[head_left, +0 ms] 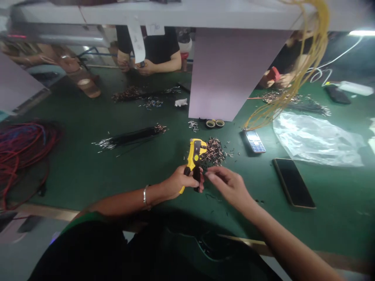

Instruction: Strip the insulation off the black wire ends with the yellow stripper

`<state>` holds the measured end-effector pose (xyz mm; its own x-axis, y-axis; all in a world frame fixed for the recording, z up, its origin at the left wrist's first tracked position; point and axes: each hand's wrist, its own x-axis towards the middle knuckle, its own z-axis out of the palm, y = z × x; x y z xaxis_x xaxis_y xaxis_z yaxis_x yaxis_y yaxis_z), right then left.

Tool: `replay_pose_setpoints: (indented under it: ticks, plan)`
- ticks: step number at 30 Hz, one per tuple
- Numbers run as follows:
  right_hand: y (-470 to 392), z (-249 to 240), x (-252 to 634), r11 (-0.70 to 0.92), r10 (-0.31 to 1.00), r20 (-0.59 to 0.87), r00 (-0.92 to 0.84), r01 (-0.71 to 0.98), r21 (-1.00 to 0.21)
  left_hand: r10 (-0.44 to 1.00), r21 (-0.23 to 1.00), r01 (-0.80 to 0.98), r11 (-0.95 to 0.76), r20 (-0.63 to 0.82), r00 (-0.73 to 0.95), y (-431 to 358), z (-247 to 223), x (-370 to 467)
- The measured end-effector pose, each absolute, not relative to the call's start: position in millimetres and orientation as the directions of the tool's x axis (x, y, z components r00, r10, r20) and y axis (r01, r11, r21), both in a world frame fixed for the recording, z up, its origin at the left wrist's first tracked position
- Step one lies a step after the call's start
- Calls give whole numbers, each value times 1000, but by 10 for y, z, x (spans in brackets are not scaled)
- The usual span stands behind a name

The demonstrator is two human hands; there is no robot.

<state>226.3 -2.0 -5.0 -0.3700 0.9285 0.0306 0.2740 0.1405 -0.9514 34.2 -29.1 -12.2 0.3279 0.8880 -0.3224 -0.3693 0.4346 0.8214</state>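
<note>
The yellow-and-black wire stripper [193,154] is held tilted above the bench [146,171], its handles wrapped by the left hand [177,182], and that grip is firmly closed! Just beside it, the right hand [231,186] is poised, its grip drawn narrow, thumb near fingertips; whether anything thin is pinched there cannot be told. By the tool's head, a heap of short pieces [215,151] is spread, copper and black, so a fair amount looks to be done. Over to the left, a bundle of black wires [133,136] is laid out, metal apparently bared at both ends; how much is left cannot be judged. The loosely coiled red wires [17,156] are touched by neither hand.

Textures now: hard, smooth plastic is shown on the tool; fine, straight strands are gathered in the bundle; the heap is bristly and glinting. Clear, crumpled folds are displayed by the plastic bag [318,142], and a flat, dark phone [293,182] is set nearby.
</note>
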Motion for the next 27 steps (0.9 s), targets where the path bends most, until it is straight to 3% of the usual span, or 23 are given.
replay_pose_setpoints:
  ticks: [3,11,15,18,21,24,27]
  plan:
    - [-149,-103,2179,124,891,48,-452,139,-982,929,886,-302,352,-290,231,-298,-131,338]
    - [-182,-187,2064,121,878,72,-473,74,-990,972,979,-82,187,-172,160,-306,-99,328]
    - [-99,-98,2133,126,950,84,-302,125,-984,972,942,-241,233,-217,90,-310,-146,385]
    - [117,90,2149,224,956,155,-250,279,-934,937,844,-411,344,-285,199,-327,-209,430]
    - [403,337,1931,372,887,213,-409,362,-855,909,796,-444,411,-322,264,-365,-254,468]
    - [665,518,1429,544,721,203,-662,359,-758,880,761,-450,467,-350,322,-407,-278,507]
    - [866,563,777,751,504,104,-858,376,-542,860,731,-461,503,-369,353,-427,-304,554]
